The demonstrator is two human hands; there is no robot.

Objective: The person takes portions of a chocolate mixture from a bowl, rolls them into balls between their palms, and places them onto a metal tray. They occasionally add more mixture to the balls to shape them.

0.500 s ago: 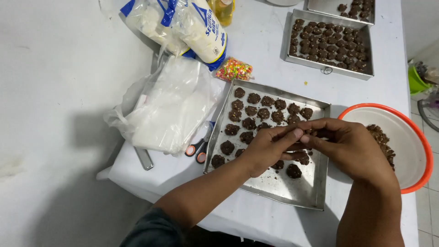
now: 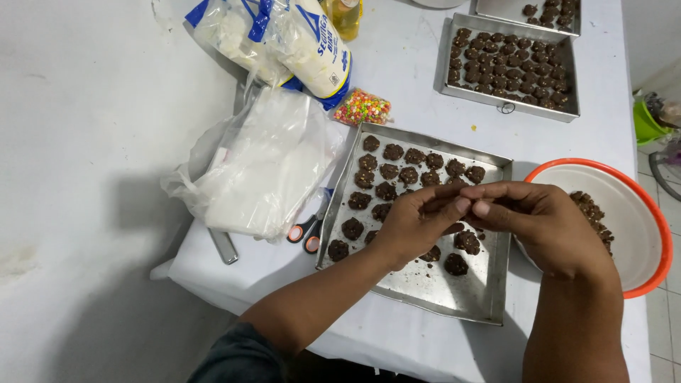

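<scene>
Left hand (image 2: 411, 227) and right hand (image 2: 543, 223) pinch together above the baking tray (image 2: 489, 301); contents unseen. Judged risk: dough dropping onto neighbouring chocolate cookies (image 2: 386, 190).

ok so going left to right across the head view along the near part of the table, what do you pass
clear plastic bag → orange-handled scissors → metal tray of dark cookie lumps with left hand and right hand above it → orange-rimmed bowl

My white-covered table (image 2: 425, 92), crowded with baking things

On it I see the steel tray (image 2: 425, 287) before me, a second tray (image 2: 511, 103) farther back, an orange-rimmed bowl (image 2: 656, 227) at right, scissors (image 2: 306, 230), a clear plastic bag (image 2: 262, 163), flour bags (image 2: 284, 39) and a packet of coloured sprinkles (image 2: 362, 108).
</scene>
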